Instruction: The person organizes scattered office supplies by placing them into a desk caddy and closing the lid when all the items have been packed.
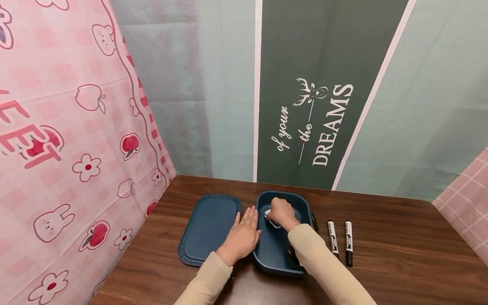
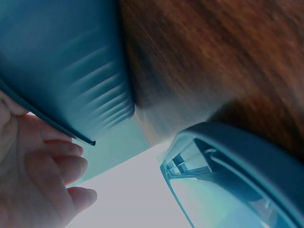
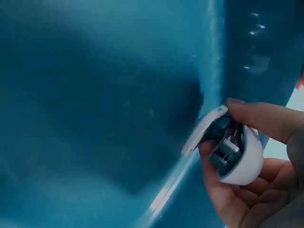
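**Fingers of the right hand [image 1: 281, 213] pinch one white object [image 3: 244, 166] inside one blue box [image 1: 272, 248]!**

And there it is, dark-centred, caught between thumb and fingertips, down by the box wall. The left hand [image 1: 241, 238] is loose, fingers stretched out along the rim. Left of those fingers: one blue lid [image 1: 209, 231]. Right of the pinching fingers, beyond the rim: two markers [image 1: 349, 242] on the brown table [image 1: 400, 241], plus one dark item [image 1: 314, 222] closer in. Nearer the person than those fingers, another dark piece [image 1: 291, 253] sits in the box, partly blocked by the right sleeve [image 1: 324, 262].
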### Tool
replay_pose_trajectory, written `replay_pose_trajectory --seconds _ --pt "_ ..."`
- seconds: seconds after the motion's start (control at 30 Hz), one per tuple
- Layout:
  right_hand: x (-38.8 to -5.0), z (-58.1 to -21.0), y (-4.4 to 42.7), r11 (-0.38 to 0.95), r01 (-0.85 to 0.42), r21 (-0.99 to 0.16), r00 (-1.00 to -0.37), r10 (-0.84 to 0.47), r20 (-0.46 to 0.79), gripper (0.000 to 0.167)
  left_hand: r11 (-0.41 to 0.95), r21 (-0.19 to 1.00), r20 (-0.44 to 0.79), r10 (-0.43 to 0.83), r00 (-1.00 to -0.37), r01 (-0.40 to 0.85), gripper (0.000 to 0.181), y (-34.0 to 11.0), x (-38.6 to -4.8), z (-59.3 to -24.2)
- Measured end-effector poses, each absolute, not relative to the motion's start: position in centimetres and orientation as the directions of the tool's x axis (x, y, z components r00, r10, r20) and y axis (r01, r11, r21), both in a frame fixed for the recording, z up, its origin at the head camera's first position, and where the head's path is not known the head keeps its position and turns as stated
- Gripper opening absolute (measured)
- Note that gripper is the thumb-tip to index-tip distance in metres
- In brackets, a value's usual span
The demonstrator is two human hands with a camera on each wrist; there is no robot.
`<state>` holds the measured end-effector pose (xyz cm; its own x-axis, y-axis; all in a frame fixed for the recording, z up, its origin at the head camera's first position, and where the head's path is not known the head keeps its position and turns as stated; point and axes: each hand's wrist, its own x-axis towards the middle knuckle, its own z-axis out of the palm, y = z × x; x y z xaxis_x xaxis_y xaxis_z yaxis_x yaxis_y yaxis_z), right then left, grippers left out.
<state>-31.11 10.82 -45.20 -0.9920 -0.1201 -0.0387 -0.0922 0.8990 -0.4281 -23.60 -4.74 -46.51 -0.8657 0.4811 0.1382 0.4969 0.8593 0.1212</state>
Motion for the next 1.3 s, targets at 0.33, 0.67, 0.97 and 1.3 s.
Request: replay_pose_trajectory --seconds 0.33,0.67,0.97,1.3 --pt "-32.6 -45.3 11.4 0.912 -0.112 -0.394 -0.983 -0.159 -0.089 0.007 0.864 0.115 0.136 0.476 -0.869 0.491 0.055 -4.6 -23.5 -46.5" --pt "-33.2 -46.1 11.8 0.907 -0.145 -0.394 -0.974 -0.2 -0.103 0.007 0.862 0.113 0.142 0.478 -0.867 0.494 0.055 -4.5 -23.5 -46.4" --pt "-33.1 -46.8 11.8 0.911 -0.252 -0.326 -0.957 -0.286 -0.058 0.009 0.866 0.115 0.127 0.473 -0.872 0.486 0.055 -4.6 -23.5 -46.5" --pt "-32.8 -46.4 12.1 0.888 -0.291 -0.355 -0.952 -0.306 0.015 0.014 0.858 0.111 0.147 0.485 -0.862 0.501 0.055 -4.8 -23.4 -46.4"
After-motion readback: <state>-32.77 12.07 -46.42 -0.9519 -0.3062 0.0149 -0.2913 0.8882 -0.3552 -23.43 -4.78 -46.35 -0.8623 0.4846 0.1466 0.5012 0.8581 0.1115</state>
